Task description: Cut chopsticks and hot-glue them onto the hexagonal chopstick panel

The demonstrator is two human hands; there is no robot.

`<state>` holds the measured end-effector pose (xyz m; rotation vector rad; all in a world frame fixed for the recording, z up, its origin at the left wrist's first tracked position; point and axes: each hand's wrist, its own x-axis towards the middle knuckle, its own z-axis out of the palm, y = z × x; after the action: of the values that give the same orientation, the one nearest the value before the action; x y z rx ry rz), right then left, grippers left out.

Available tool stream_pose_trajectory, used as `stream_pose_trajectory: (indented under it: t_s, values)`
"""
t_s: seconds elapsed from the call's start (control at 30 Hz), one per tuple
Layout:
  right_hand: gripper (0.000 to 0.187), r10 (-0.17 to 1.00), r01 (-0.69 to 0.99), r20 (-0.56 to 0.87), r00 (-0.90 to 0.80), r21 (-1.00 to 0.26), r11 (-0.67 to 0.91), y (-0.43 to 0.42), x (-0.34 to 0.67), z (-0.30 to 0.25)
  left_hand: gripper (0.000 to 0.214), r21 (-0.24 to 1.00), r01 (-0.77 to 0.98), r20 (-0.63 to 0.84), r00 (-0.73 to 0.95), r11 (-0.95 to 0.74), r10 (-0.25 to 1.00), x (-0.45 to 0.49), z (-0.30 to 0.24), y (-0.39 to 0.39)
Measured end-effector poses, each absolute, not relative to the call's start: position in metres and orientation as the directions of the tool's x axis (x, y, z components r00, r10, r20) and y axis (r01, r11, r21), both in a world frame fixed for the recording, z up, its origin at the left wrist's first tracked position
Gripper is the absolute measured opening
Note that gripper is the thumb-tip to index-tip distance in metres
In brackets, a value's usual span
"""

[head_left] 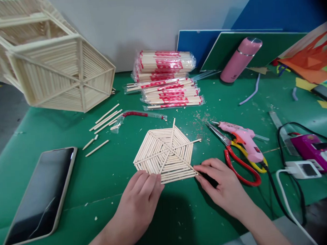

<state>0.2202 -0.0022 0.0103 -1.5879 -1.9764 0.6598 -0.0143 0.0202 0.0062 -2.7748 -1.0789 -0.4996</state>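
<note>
A flat hexagon of glued wooden sticks (166,152) lies on the green table (106,181). My left hand (140,198) rests at its near edge, fingers together and pressing on the lowest sticks. My right hand (222,186) touches the hexagon's near right corner with its fingertips, fingers curled, holding nothing I can make out. Red and yellow scissors (238,159) and a pink glue gun (244,139) lie just right of my right hand.
A large stick-built hexagonal frame (48,62) stands at the back left. Wrapped chopstick packs (167,79) are piled behind, loose sticks (104,121) to the left. A phone (41,194) lies near left. A pink bottle (240,59), chargers and cables (301,167) and coloured paper (311,63) fill the right.
</note>
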Motion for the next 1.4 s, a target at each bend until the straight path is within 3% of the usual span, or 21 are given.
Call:
stream_pose_trajectory:
  t_s: [0.23, 0.6, 1.4]
  values:
    - [0.02, 0.978, 0.714, 0.048, -0.205, -0.675, 0.183, 0.002, 0.222, 0.014, 0.016, 0.046, 0.683, 0.34, 0.675, -0.729, 0.654, -0.015, 0.005, 0.022]
    - [0.021, 0.957, 0.746, 0.162, -0.24, -0.6, 0.289, -0.002, 0.224, 0.007, 0.019, 0.022, 0.637, 0.402, 0.7, -0.77, 0.59, -0.009, 0.016, 0.027]
    - [0.021, 0.939, 0.759, 0.167, -0.302, -0.553, 0.343, -0.002, 0.226, 0.008, 0.014, 0.037, 0.618, 0.358, 0.725, -0.785, 0.588, -0.012, 0.014, 0.025]
